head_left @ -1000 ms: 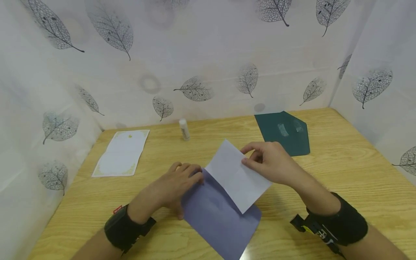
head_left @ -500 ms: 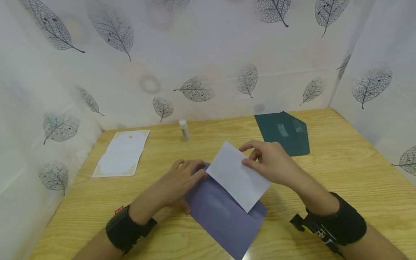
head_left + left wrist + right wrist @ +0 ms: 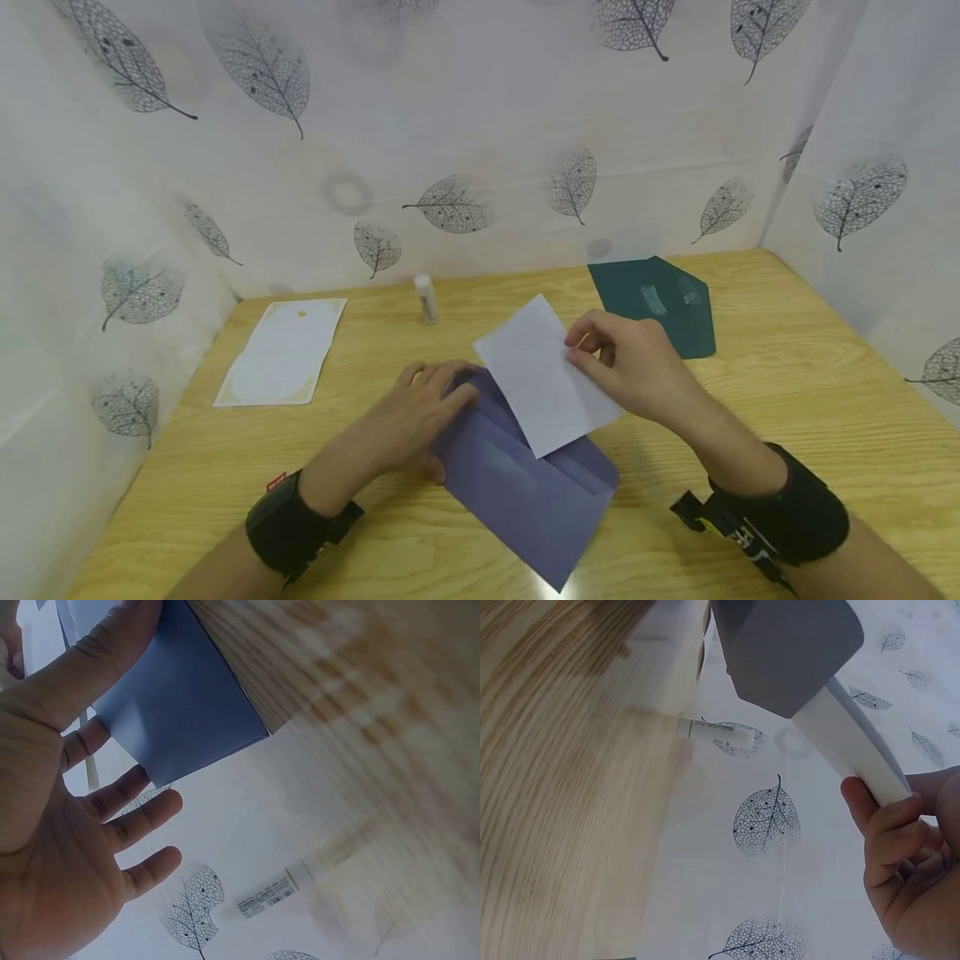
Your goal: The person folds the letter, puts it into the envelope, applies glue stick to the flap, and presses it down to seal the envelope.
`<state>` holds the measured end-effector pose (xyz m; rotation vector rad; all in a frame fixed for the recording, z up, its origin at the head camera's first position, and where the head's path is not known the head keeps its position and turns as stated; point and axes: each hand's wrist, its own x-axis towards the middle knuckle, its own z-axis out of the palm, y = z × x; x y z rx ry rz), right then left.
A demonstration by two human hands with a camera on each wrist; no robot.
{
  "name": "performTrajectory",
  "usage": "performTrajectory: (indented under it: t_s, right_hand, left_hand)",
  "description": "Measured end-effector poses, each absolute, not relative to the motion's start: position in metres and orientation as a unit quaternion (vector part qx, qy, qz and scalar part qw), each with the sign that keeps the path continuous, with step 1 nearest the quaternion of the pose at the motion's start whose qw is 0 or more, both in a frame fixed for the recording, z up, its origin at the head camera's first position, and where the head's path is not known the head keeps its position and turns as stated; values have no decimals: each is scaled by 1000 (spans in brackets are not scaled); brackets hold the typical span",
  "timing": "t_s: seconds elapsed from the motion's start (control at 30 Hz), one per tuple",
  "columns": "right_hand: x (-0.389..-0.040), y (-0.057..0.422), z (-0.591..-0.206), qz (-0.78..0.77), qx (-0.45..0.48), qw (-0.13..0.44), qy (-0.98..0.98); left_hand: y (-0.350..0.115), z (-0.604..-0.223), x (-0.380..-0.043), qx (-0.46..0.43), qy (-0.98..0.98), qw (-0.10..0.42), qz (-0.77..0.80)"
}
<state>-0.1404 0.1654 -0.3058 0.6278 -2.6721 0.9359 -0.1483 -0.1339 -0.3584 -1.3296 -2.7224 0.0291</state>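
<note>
My left hand (image 3: 427, 412) holds a purple envelope (image 3: 517, 500) near its upper left corner, with the thumb on one face and the fingers behind, as the left wrist view shows of the envelope (image 3: 180, 705). My right hand (image 3: 630, 358) pinches a white sheet of paper (image 3: 543, 379) at its right edge between thumb and fingers. The paper slants over the envelope's opening, and its lower corner overlaps the flap side. In the right wrist view the paper (image 3: 855, 754) looks folded, seen nearly edge-on beside the envelope's flap (image 3: 795, 656).
A white card with gold corner ornaments (image 3: 283, 354) lies at the left of the wooden table (image 3: 810, 400). A white glue stick (image 3: 426, 300) stands at the back. A dark green envelope (image 3: 660, 304) with clear tape pieces lies back right. A leaf-patterned curtain (image 3: 480, 125) surrounds the table.
The white paper has risen and turned in my right hand, its lower corner moving up and left. The envelope has shifted slightly right, showing more of its opening. My left hand keeps its hold.
</note>
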Motion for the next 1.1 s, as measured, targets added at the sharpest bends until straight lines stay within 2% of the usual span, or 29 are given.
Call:
performTrajectory:
  t_s: [0.4, 0.77, 1.1]
  right_hand:
    - [-139, 165, -305, 306, 229, 175, -907]
    - [-138, 164, -305, 296, 255, 109, -914]
    - [-138, 165, -304, 287, 248, 73, -922]
  left_hand:
    - [-134, -360, -150, -434, -898, 65, 16]
    - [-133, -360, -149, -427, -902, 56, 3]
    - [-133, -358, -147, -430, -901, 59, -1]
